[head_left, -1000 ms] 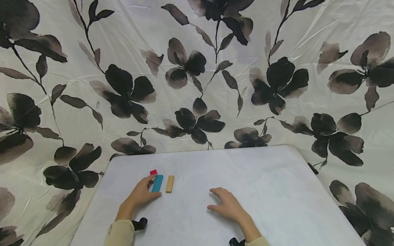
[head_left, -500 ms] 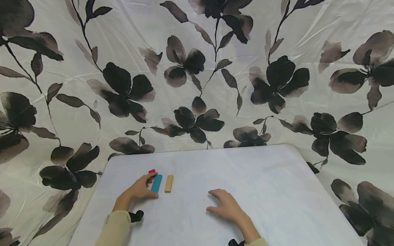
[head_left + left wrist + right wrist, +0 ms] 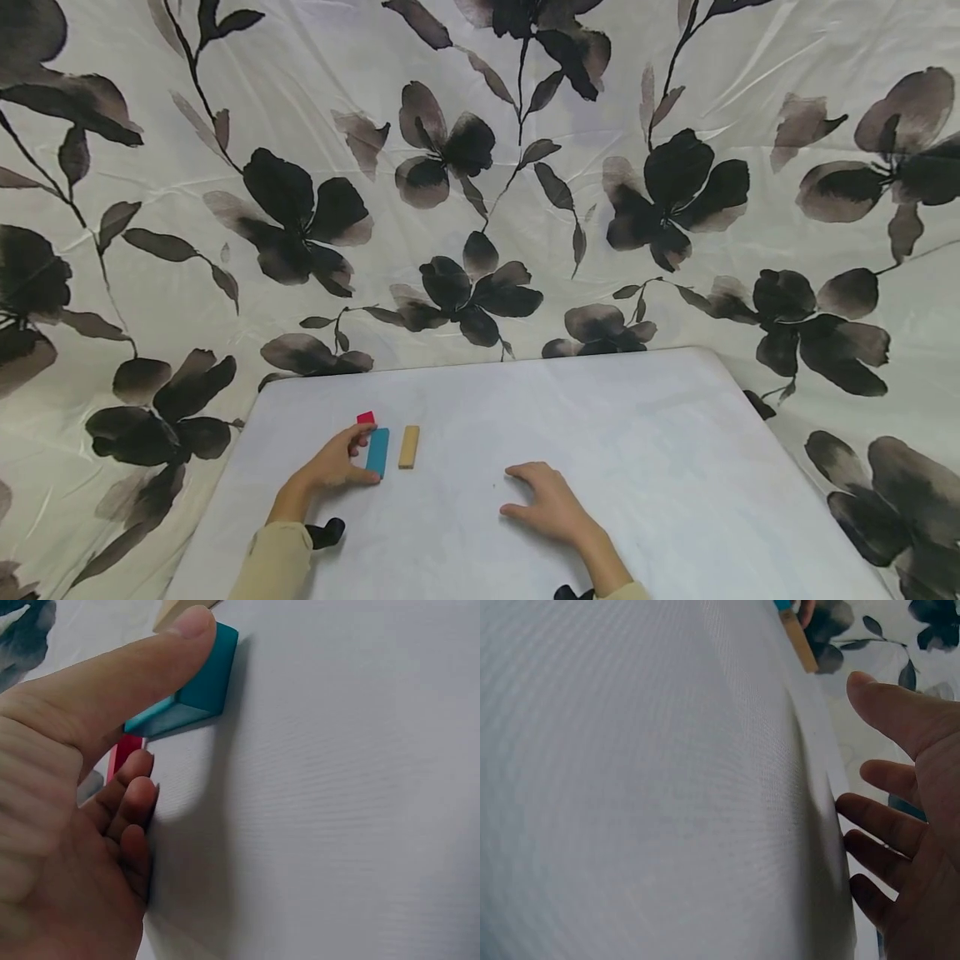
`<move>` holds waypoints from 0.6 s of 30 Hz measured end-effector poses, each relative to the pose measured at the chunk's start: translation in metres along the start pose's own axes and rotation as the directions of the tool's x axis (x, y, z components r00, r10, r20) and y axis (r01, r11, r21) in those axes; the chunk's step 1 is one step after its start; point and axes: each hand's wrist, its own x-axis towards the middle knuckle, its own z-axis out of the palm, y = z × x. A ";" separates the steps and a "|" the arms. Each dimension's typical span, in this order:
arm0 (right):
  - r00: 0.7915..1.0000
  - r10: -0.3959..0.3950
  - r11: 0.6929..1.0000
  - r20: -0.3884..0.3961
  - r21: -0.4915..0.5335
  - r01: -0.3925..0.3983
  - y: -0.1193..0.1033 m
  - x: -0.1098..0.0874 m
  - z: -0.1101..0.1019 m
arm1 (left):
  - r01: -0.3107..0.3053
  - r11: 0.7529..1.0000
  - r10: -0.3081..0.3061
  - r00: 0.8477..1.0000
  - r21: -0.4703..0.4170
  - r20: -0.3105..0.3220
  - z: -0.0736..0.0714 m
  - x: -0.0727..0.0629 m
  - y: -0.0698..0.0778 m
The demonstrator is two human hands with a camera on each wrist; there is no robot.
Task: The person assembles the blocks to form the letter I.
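On the left part of the white table my left hand (image 3: 335, 461) pinches a long blue block (image 3: 377, 454) between thumb and forefinger, along its length. In the left wrist view the thumb (image 3: 142, 671) lies against the near end of the blue block (image 3: 206, 682); the forefinger is hidden behind it. A red block (image 3: 365, 417) sits just beyond the fingers, partly covered by them. To the right of the blue block, apart from it, lies a yellow wooden block (image 3: 408, 447). My right hand (image 3: 551, 500) hovers or rests at the table's middle, fingers spread and holding nothing.
The white tabletop (image 3: 637, 433) ends at a far edge in front of a cloth (image 3: 562, 208) printed with dark flowers. Black wrist-worn devices (image 3: 326, 533) sit at both wrists.
The blue block has shifted slightly toward me and turned a little, with my left hand on it. The view has drifted slightly. My right hand has stayed nearly still.
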 end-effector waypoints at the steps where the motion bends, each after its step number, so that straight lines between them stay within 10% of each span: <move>1: 1.000 0.002 1.000 0.001 0.003 -0.002 0.000 0.000 0.000 | 0.001 1.000 -0.001 1.000 -0.001 -0.002 0.000 -0.001 0.000; 18: 1.000 0.015 1.000 -0.020 -0.005 -0.015 -0.001 -0.015 0.004 | -0.013 1.000 0.014 0.995 0.011 -0.098 0.029 -0.039 0.001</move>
